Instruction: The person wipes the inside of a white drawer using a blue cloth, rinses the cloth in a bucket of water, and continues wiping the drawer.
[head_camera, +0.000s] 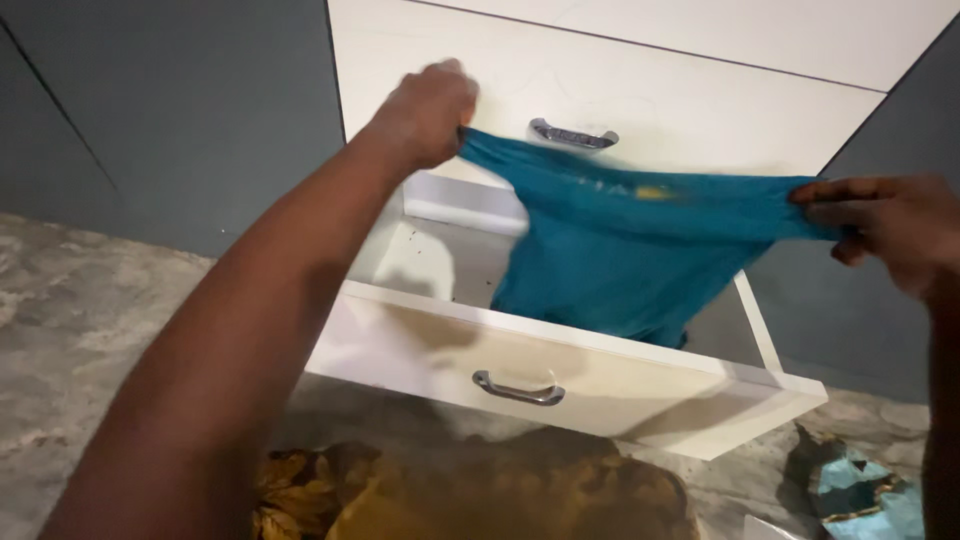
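Item, foreground: left forearm (230, 340), crossing the frame from the lower left, above mustard-yellow patterned cloth (470, 495) heaped on the marbled floor (70, 300).

Item: left hand (428, 112), fist closed on one upper corner of a teal garment (620, 250).

Item: right hand (885, 228), fingers pinched on the opposite corner. Hands wide apart, cloth stretched taut between them.

Item: teal garment, held over the open white drawer (560, 375), its lower edge hanging down inside (contact with the drawer floor cannot be told).

Item: closed drawer above, metal handle (573, 134). Blue-and-gold fabric (860, 495), lower right.

Step judged: spreading the garment over the drawer. A further move would call for both corners travelling evenly, clear of the drawer front.
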